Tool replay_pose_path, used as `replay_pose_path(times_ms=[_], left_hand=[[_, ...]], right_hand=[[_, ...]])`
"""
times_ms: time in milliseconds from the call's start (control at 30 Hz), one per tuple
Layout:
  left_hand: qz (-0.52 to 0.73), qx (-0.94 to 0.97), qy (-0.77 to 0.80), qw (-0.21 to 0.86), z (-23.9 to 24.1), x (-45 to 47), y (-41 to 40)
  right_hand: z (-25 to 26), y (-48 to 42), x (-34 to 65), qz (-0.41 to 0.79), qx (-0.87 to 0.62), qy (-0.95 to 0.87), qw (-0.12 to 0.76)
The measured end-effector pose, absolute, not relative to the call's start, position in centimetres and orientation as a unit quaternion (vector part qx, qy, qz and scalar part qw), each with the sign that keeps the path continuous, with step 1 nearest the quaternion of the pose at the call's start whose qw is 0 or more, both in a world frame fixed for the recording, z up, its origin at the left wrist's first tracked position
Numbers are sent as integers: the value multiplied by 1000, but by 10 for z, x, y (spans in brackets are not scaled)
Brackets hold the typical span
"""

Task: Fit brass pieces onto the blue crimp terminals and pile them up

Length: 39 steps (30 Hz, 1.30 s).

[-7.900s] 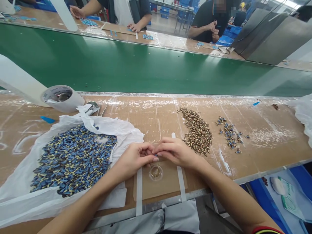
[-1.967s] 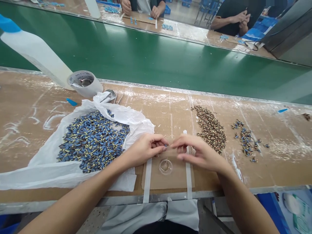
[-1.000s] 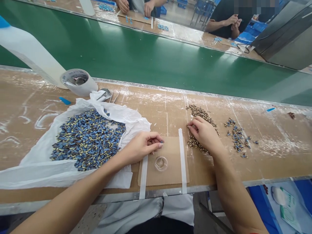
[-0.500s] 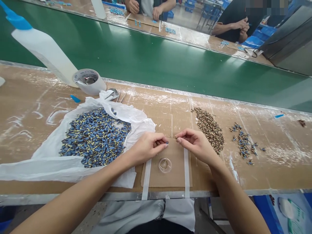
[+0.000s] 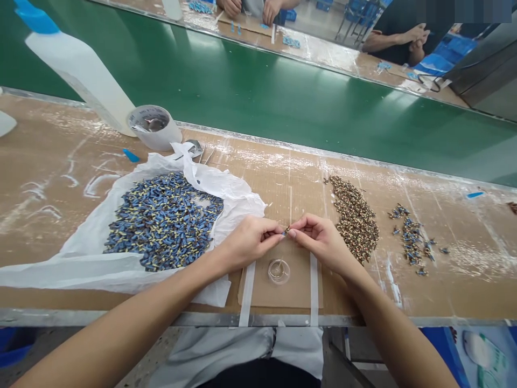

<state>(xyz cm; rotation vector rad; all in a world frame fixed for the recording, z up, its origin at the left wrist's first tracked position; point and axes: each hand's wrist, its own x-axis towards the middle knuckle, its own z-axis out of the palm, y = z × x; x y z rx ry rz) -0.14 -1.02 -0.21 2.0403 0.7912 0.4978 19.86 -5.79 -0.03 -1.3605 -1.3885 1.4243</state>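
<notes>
My left hand (image 5: 254,241) pinches a small blue part (image 5: 284,233) between thumb and fingertips. Facing it, my right hand (image 5: 318,237) pinches a tiny brass-coloured part (image 5: 287,228). The fingertips nearly meet, and the two small parts appear to touch. Below them a small clear round dish (image 5: 278,271) with a thin stick in it stands on a taped cardboard piece (image 5: 297,288). Left of my hands, a heap of blue and yellow parts (image 5: 161,221) lies on white cloth (image 5: 242,196). A pile of brass-coloured parts (image 5: 355,218) lies right of my right hand.
Several blue-and-brass pieces (image 5: 412,240) lie farther right. Behind the cloth stand a tape roll (image 5: 165,137) and a white squeeze bottle (image 5: 86,75). A green belt (image 5: 258,91) runs across the back, with co-workers' hands (image 5: 272,9) beyond it.
My hands have come together, bringing the blue part and the brass-coloured part up against each other. The whole view has shifted slightly.
</notes>
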Motion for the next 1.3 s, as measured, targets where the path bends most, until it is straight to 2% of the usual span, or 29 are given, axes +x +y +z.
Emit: replay_pose_path(times_ms=[400,733,1033,1300], left_hand=[[202,828,321,413,-5,0,-12],[197,882,256,342,-13,-1,-12],[173,885,248,355,-12,-1,-14],[154,886,268,346,-10,0,-16]], right_hand=[[-4,-59,197,531,-529,-561,352],[1,-63,198,479,-525,-632,309],[10,-65,202,519,-510,-633,264],[6,-68,196,521,-528,-614,269]])
